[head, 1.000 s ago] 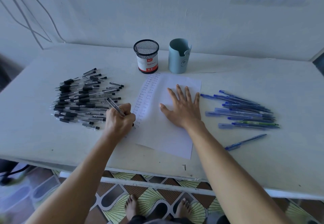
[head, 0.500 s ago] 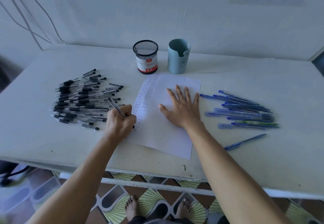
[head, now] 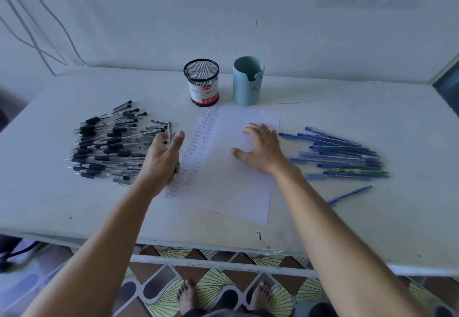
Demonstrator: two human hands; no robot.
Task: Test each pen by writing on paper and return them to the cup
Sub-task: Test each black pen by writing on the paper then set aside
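A white paper sheet point(head: 223, 187) lies mid-table, with columns of small handwritten words down its left side. My left hand point(head: 162, 155) hovers at the sheet's left edge and holds a clear black-tipped pen point(head: 170, 130) between thumb and fingers, the pen nearly upright along the hand. My right hand point(head: 263, 147) rests on the sheet's upper right part with fingers loosely spread. A black mesh cup point(head: 201, 83) and a light blue cup point(head: 247, 85) stand behind the paper; no pens show above their rims.
Several black pens point(head: 106, 142) lie piled left of the paper. Several blue pens point(head: 342, 157) lie piled to its right, and a single blue pen point(head: 350, 194) lies apart nearer the front edge. The wall rises close behind the cups.
My left hand has left its writing pose low on the sheet and moved forward with the pen, which now points along the hand. The right hand's fingers have relaxed a little.
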